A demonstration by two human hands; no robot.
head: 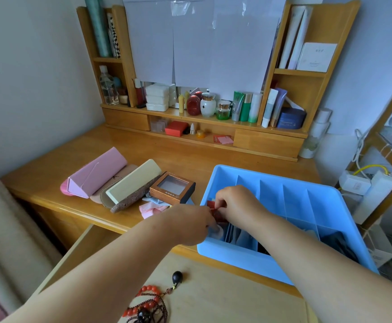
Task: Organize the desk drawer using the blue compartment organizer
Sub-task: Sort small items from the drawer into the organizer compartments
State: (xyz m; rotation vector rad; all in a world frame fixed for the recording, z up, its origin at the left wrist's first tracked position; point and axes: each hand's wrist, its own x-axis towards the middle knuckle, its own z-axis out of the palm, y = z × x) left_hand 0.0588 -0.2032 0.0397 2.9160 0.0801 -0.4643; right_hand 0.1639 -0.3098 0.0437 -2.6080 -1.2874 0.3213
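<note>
The blue compartment organizer [330,206] sits on the right of the wooden desk, its far cells bare and its near cells holding dark and blue flat items. Both hands work over its near-left corner. My right hand [239,203] pinches a small red packet [213,206] above that corner cell. My left hand [190,223] reaches in from the left, its fingertips on a pale rounded item [216,231] at the organizer's edge; its grip is hidden. The open drawer [213,294] below holds red and dark bead strings [148,304].
On the desk left of the organizer lie a pink folded case [94,173], a cream box [132,183], a patterned brown case [129,199], a copper window box [173,187] and pink and blue cloths [152,207]. Shelves with bottles stand behind.
</note>
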